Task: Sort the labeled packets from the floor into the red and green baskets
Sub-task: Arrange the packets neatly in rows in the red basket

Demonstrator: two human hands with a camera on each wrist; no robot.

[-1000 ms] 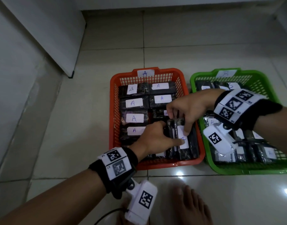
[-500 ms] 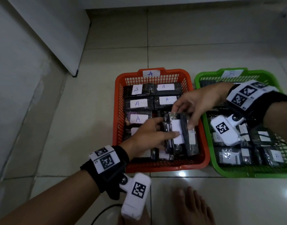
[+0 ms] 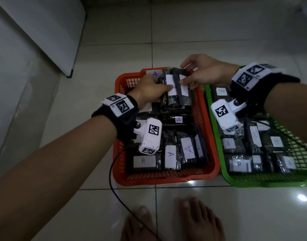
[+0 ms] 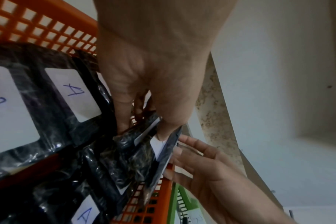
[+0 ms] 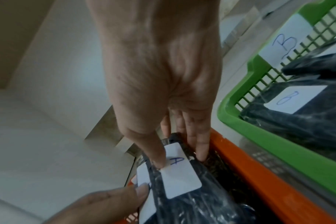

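Both hands hold a small bundle of black packets [image 3: 175, 94] with white labels above the far end of the red basket [image 3: 166, 178]. My left hand [image 3: 164, 87] grips the bundle's left side, thumb on a label. From the right, my right hand [image 3: 184, 80] pinches it, its thumb [image 5: 159, 159] pressing the "A" label [image 5: 182, 174]. In the left wrist view the bundle [image 4: 136, 159] sits between the two hands. Several "A" packets [image 3: 170, 159] fill the red basket. The green basket [image 3: 264, 181] on the right holds several "B" packets [image 3: 238, 164].
The baskets stand side by side on pale floor tiles. A white cabinet corner [image 3: 69, 75] stands at the far left. My bare feet [image 3: 192, 220] are just in front of the red basket, and a black cable [image 3: 112, 180] trails down past its left front corner.
Both hands lifted the bundle out of the near right part of the red basket and carried it to the far end. The view has come closer to the baskets.
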